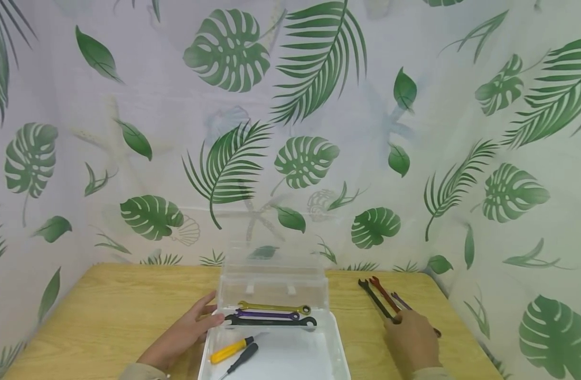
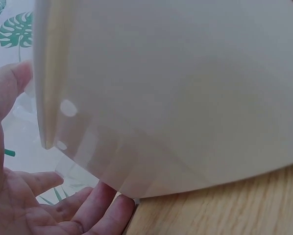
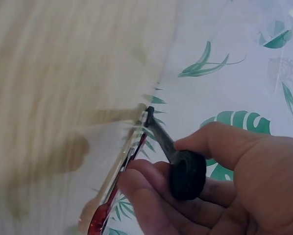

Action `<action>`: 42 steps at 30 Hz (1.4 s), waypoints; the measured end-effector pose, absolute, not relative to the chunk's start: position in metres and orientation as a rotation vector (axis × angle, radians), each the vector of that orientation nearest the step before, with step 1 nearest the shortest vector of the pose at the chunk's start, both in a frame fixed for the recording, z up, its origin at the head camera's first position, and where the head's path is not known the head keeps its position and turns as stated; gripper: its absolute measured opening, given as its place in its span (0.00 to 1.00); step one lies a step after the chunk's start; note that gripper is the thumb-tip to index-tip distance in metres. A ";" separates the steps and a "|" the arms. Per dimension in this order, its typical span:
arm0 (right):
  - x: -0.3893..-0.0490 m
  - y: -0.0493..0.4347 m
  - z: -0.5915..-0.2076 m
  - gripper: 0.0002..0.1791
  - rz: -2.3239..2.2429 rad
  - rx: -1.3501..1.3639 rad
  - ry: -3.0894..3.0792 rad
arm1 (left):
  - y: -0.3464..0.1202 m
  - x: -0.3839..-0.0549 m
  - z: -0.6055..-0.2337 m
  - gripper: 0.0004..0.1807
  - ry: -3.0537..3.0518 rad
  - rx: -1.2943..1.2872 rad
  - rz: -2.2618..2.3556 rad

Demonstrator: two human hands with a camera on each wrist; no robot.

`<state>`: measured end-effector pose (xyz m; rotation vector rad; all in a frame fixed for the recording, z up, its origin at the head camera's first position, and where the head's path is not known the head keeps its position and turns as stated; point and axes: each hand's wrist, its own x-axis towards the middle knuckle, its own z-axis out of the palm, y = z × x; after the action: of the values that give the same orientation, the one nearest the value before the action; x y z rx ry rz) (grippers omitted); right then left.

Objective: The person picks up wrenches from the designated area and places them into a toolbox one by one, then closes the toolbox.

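My right hand [image 1: 411,338] pinches a black wrench [image 1: 377,301] near its ring end, between thumb and fingers. In the right wrist view the black wrench [image 3: 188,174] slants away from the table, its far tip low; whether that tip touches wood I cannot tell. Beside it lie a red wrench [image 1: 385,293] and a purple wrench [image 1: 402,301], partly hidden by the hand. My left hand [image 1: 190,331] rests at the back left corner of a white plastic box [image 1: 340,351], thumb on the rim. Its fingers spread loosely along the outer wall [image 2: 136,156].
The box's clear lid [image 1: 271,285] stands raised at the back. Toward the hinge lie a gold wrench [image 1: 273,307], a purple wrench [image 1: 269,315] and a black wrench [image 1: 271,321]. Inside are a yellow-handled screwdriver [image 1: 228,352] and a black-handled screwdriver [image 1: 243,359]. A leaf-patterned curtain [image 1: 319,221] borders the wooden table [image 1: 129,295].
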<state>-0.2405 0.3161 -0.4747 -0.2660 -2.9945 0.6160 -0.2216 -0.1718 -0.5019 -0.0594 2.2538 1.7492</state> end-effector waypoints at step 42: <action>-0.242 0.302 -0.477 0.11 0.543 -0.186 -3.043 | -0.173 -0.228 -0.503 0.50 2.256 -0.114 1.715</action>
<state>-0.2418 0.3024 -0.4775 -0.1855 -3.0430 0.5426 -0.2280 -0.1730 -0.5030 -0.1139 2.2558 1.7150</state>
